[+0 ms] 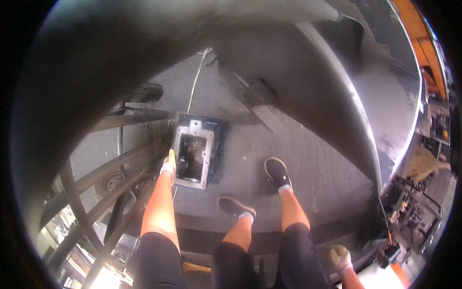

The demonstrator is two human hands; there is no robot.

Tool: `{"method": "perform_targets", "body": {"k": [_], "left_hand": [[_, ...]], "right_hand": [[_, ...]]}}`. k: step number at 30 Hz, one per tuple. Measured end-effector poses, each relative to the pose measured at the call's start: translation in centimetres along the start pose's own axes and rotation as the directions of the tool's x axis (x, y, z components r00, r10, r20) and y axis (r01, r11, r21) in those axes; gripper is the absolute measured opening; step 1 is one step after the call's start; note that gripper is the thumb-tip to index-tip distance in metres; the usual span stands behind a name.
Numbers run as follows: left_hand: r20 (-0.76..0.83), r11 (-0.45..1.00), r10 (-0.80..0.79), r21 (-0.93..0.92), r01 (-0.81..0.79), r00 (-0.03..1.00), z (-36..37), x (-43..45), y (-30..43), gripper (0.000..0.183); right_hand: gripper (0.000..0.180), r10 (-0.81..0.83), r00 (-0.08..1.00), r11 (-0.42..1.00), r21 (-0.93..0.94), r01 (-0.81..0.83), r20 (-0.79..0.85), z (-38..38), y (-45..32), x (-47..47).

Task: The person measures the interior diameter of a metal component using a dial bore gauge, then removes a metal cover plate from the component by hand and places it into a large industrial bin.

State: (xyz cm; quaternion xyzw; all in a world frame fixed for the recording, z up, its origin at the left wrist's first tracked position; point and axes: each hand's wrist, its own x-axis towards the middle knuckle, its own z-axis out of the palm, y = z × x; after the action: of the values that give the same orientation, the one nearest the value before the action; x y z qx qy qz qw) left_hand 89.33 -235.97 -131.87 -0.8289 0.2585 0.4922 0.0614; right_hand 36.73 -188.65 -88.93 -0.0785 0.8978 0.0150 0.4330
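My left hand (170,162), in a pale yellowish work glove, is against the left side of a rectangular cast metal housing (208,159). The housing has an open top and a bolt-hole flange, and its inside looks dark and oily. How far the fingers close around its edge is hidden. My right hand (340,255), gloved too, is low at the right, away from the housing; its fingers look curled, but whether they hold anything does not show.
Metal bars of a frame (97,180) stand at the left. A large dark curved panel (346,90) rises at the right. A flat bar (258,104) lies on the floor ahead, near a thin cable (196,77). A straw broom (422,164) and a cluttered rack are at far right.
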Motion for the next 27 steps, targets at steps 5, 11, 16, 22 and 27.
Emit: {"method": "perform_targets", "body": {"k": [5, 11, 16, 22, 27], "left_hand": [[-0.047, 0.975, 0.217, -0.033, -0.218, 0.975, -2.4, -9.7, -1.6, 0.060], [0.045, 0.852, 0.296, 0.440, -0.285, 0.954, -10.7, -30.8, -1.5, 0.065], [-0.061, 0.885, 0.145, 0.454, -0.102, 0.988, -18.2, -44.5, -6.1, 0.055], [-0.459, 0.991, 0.093, 0.130, -0.036, 0.883, -24.6, -58.5, -17.5, 0.044], [-0.536, 0.954, -0.292, -0.227, 0.198, 0.792, -19.7, -70.0, -34.1, 0.047]], "right_hand": [[0.021, 0.048, 0.998, 0.966, 0.250, -0.059, 0.051, -1.3, -2.0, -0.2], [0.028, -0.035, 0.995, 0.863, 0.505, -0.017, 0.093, -2.8, 1.2, 1.6], [0.024, -0.199, 0.972, 0.943, 0.293, 0.156, 0.126, -8.5, -1.4, 1.0], [0.051, -0.521, 0.842, 0.817, -0.204, 0.539, 0.141, -15.7, -13.6, -1.5], [0.058, -0.555, 0.735, 0.685, -0.289, 0.669, 0.389, -15.8, -27.6, -6.3]]}}
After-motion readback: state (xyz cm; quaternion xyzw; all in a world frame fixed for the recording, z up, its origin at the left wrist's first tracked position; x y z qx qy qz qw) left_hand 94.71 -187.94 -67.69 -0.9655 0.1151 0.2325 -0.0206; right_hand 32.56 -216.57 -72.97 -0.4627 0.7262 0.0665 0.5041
